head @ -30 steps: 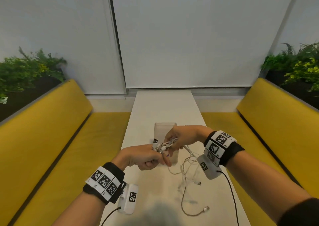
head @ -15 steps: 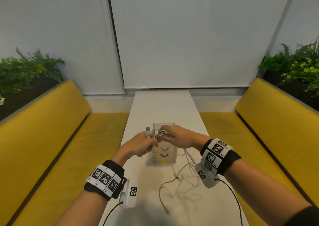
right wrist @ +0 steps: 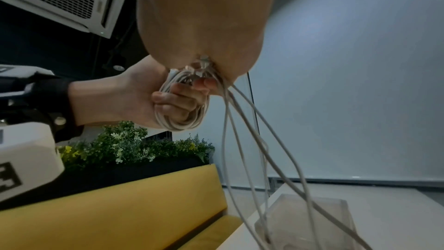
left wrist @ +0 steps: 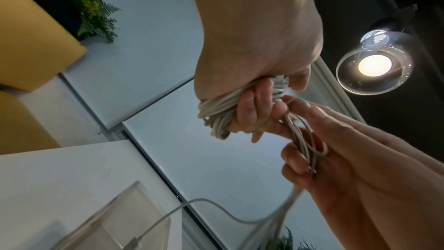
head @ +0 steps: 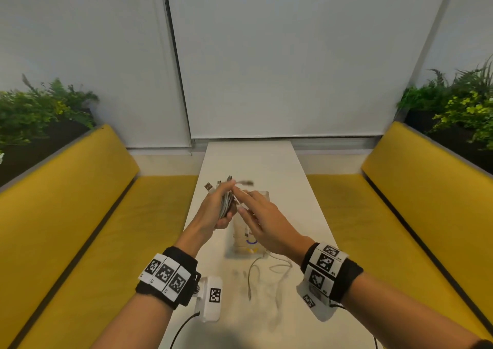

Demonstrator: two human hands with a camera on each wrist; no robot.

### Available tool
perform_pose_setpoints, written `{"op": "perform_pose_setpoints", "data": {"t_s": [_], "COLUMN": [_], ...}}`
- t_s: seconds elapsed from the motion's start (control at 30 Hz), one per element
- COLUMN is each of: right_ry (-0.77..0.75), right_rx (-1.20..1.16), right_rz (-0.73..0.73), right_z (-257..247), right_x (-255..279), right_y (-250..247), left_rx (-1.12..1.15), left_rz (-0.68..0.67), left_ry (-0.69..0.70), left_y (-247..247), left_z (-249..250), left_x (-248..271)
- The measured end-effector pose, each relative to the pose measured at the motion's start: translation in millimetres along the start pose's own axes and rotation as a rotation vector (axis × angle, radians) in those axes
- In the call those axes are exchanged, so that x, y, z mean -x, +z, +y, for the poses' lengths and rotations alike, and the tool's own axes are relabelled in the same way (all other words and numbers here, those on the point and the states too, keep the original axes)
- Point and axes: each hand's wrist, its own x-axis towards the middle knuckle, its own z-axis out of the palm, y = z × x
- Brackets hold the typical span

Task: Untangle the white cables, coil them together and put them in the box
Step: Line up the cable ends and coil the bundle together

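My left hand (head: 213, 212) is raised over the table and grips a coil of white cables (head: 226, 204). The coil's loops (left wrist: 216, 113) bulge out below the curled fingers (right wrist: 177, 100). USB plugs (head: 209, 187) stick out above the fist. My right hand (head: 262, 223) is right beside it, and its fingers (left wrist: 298, 161) curl round the loose strands (left wrist: 304, 144) leading off the coil. Those strands (right wrist: 250, 140) hang down past the clear plastic box (head: 241, 246), which stands on the white table (head: 280, 162) under my hands. Their tails (head: 266, 266) lie near the box.
Yellow benches (head: 66, 202) run along both sides of the narrow table, with planters (head: 40, 108) behind them. White blinds (head: 293, 55) close off the far end. A lit pendant lamp (left wrist: 374, 64) hangs overhead.
Both hands have risen and moved away from me, above the box. More cable is wound into the coil, and the loose tails on the table are shorter.
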Motion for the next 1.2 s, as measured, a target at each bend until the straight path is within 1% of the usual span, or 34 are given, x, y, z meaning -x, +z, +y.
{"op": "perform_pose_setpoints", "data": {"t_s": [0.07,0.13,0.17,0.3,0.37,0.47,0.53,0.6,0.67,0.7,0.73,0.8,0.9,0.97,1.07,1.2], "right_ry": [-0.033,-0.040,-0.042,0.001,0.023,0.076,0.099,0.096,0.177,0.223,0.246,0.235,0.224,0.221,0.236,0.335], "right_rx": [-0.005,0.019,0.038,0.144,0.176,0.125,0.078,-0.042,-0.202,-0.259,-0.290,-0.292,-0.248,-0.261,-0.349,-0.522], "right_rz": [0.080,0.107,0.109,0.109,0.057,-0.044,-0.076,-0.029,0.099,0.137,0.135,0.061,-0.071,-0.157,-0.265,-0.377], "right_z": [-1.6,-6.8,-11.0,-24.5,-28.8,-34.7,-35.6,-28.7,-20.5,-16.2,-12.7,-9.6,-2.7,0.0,1.8,-0.5], "right_x": [-0.3,0.0,0.6,4.1,8.3,17.9,22.6,26.0,27.7,28.2,28.1,27.8,26.0,23.1,20.2,13.7], "right_y": [3.0,7.0,8.9,13.3,15.4,18.6,19.3,22.1,24.8,27.3,30.3,36.3,40.9,39.2,35.2,34.6], "left_rx": [0.014,0.025,0.028,-0.016,0.052,0.092,0.099,0.146,0.213,0.238,0.260,0.280,0.245,0.243,0.276,0.325], "left_rz": [0.083,0.165,0.185,0.206,0.213,0.183,0.183,0.199,0.200,0.190,0.167,0.091,-0.019,-0.084,-0.163,-0.264], "left_ry": [-0.001,0.006,0.012,0.057,0.069,0.095,0.138,0.183,0.207,0.211,0.215,0.221,0.217,0.197,0.185,0.196], "left_y": [6.0,12.7,14.9,18.7,18.9,19.3,17.3,12.3,6.3,5.4,5.2,8.2,15.9,16.9,14.6,12.0], "left_z": [0.4,2.3,2.6,2.0,2.8,7.3,9.8,12.4,17.1,20.7,23.9,28.2,29.3,26.8,23.0,22.5], "left_x": [-2.6,-4.4,-4.7,-5.4,-4.8,-3.8,-4.5,-7.1,-11.7,-13.0,-13.7,-15.1,-10.0,-7.7,-7.4,-5.4]}}
